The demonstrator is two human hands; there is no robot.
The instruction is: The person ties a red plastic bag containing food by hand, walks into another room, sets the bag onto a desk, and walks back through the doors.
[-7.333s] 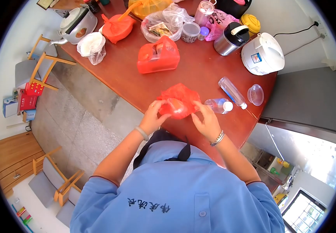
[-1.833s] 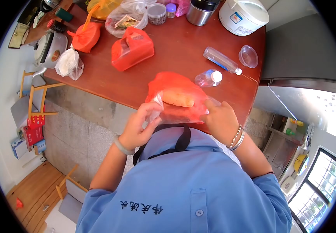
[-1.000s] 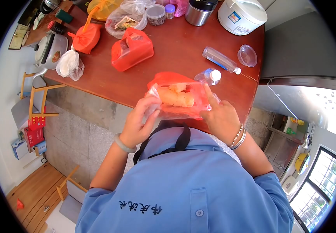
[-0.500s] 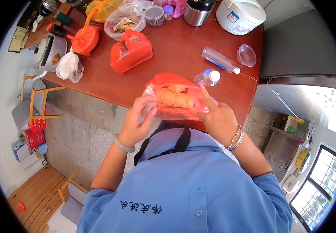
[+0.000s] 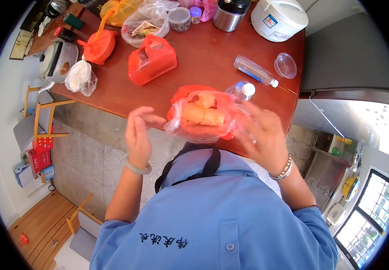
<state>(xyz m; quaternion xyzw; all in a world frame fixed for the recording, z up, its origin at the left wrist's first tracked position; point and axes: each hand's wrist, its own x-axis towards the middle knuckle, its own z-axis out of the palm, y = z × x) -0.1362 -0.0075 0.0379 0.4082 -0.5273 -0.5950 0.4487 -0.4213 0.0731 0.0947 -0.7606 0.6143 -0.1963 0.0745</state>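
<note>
A red plastic bag (image 5: 182, 95) lies open at the table's front edge, with a clear inner bag folded out over its sides. Inside it sit several pale yellow chunks of food (image 5: 202, 113) whose kind I cannot make out. My left hand (image 5: 139, 137) is off the bag to its left, held empty with fingers apart. At the bag's right side is my right hand (image 5: 266, 139), a little blurred, its fingers spread and nothing gripped in them. Just behind that hand is a clear plastic bottle with a white cap (image 5: 247, 90).
Another clear bottle (image 5: 254, 69) lies on its side near a clear round tub (image 5: 285, 65). A red bag holding a box (image 5: 152, 60) is farther back on the brown table (image 5: 203, 58). A white rice cooker (image 5: 279, 20) stands back right. Tied bags, jars and a flask line the back.
Both hands have let go of the bag's edges. My left hand has moved left, and my right hand has shifted right. The bag's opening now lies looser around the food.
</note>
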